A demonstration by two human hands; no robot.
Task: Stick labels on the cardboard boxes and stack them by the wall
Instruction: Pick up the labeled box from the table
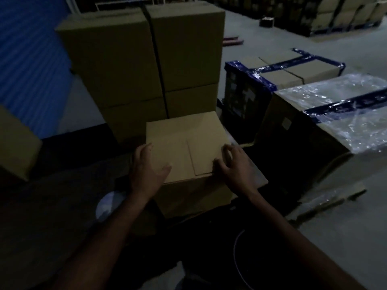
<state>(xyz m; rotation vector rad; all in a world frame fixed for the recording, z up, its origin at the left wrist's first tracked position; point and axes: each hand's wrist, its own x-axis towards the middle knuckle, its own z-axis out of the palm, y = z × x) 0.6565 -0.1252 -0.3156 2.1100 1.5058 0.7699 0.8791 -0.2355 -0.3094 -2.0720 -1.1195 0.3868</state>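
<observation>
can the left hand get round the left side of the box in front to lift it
Probably yes. The left hand already rests on the left edge of the small cardboard box, and that side looks free; the stacked boxes stand behind it. It is dim there, though, so I can't be certain.

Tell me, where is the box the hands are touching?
The small cardboard box sits low in the middle, right in front of the tall box stack, between the left hand and right hand.
</observation>
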